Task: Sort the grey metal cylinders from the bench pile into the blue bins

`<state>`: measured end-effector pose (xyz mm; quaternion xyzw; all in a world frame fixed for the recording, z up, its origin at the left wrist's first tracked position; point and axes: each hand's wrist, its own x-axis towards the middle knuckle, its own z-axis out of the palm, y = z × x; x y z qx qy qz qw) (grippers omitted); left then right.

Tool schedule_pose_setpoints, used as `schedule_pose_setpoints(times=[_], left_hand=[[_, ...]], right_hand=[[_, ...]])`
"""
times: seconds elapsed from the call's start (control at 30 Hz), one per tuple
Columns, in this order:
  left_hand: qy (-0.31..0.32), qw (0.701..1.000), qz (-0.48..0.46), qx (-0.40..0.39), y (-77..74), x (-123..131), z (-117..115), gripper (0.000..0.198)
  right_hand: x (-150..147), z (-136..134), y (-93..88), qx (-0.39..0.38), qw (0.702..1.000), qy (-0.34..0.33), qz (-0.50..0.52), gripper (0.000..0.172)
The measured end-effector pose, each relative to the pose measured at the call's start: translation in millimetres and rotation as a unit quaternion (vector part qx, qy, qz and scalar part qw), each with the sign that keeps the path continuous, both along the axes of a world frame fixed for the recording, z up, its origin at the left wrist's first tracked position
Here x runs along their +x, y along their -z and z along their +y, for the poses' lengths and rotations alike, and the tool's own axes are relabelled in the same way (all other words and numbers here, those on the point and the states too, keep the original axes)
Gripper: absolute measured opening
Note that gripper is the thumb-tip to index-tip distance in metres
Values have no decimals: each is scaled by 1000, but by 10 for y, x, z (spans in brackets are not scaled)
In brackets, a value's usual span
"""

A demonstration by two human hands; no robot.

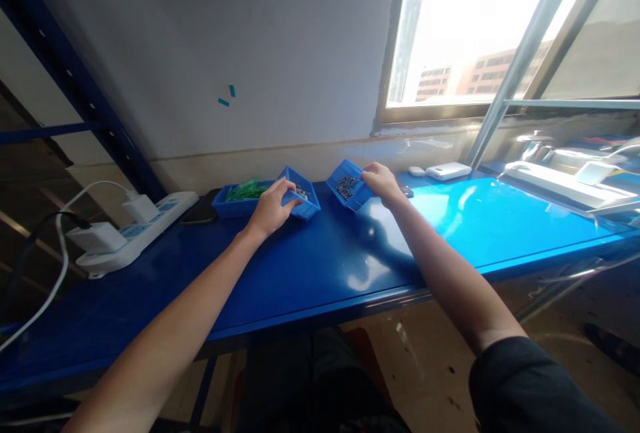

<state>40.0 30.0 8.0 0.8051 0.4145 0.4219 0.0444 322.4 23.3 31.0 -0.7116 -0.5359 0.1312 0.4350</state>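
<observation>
My left hand [273, 207] grips the near left side of a small blue plastic bin [311, 209], which is tilted and has small light-coloured parts inside. Across a gap to the right, my right hand [381, 183] pinches the right rim of a second blue bin [356, 203]. That one is tipped too, and a heap of small dark metal parts [346, 186], perhaps screws, lies in it. Left of my left hand sits a third blue bin [235, 209] with green plastic bags or film [246, 189] in it.
A white power strip [173, 209] with plugged-in chargers [100, 238] and cables stands on the blue table [320, 279] at left. A dark phone [201, 209] lies beside it. White boxes [449, 171] are at the back right, below the window. Another power strip [560, 183] is far right.
</observation>
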Motion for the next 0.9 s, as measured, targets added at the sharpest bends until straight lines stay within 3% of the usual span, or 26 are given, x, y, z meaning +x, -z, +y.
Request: schedule_pose_setpoints(times=[0.17, 0.37, 0.63, 0.73, 0.9], left_hand=[[55, 996, 73, 16, -121, -62, -55, 18], [96, 981, 169, 9, -226, 35, -198, 20], [55, 979, 193, -30, -213, 128, -383, 41], [27, 989, 144, -33, -165, 182, -434, 42], [-71, 994, 57, -60, -13, 290, -420, 71]], right_hand=[[-166, -145, -101, 8, 994, 16, -112, 30], [-428, -377, -175, 23, 977, -4, -212, 29], [-567, -431, -99, 58, 959, -37, -276, 30], [-587, -446, -91, 50, 958, -43, -281, 31], [-585, -467, -88, 50, 952, -61, -297, 31]])
